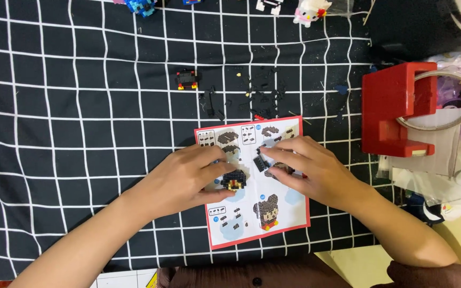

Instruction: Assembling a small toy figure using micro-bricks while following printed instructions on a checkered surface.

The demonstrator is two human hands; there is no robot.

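Note:
My left hand (188, 178) rests on a red-bordered instruction sheet (273, 224) and pinches a small black, yellow and red brick model (234, 181) between thumb and fingers. My right hand (308, 168) lies on the sheet to the right, holding a small flat black brick piece (261, 161) at its fingertips, close to the model. Both forearms come in from the bottom edge.
A black cloth with a white grid (70, 133) covers the table. Several loose black bricks (252, 93) and a small black-red assembly (188, 79) lie beyond the sheet. A red tape dispenser (393, 109) stands at the right; little brick figures (310, 10) line the far edge.

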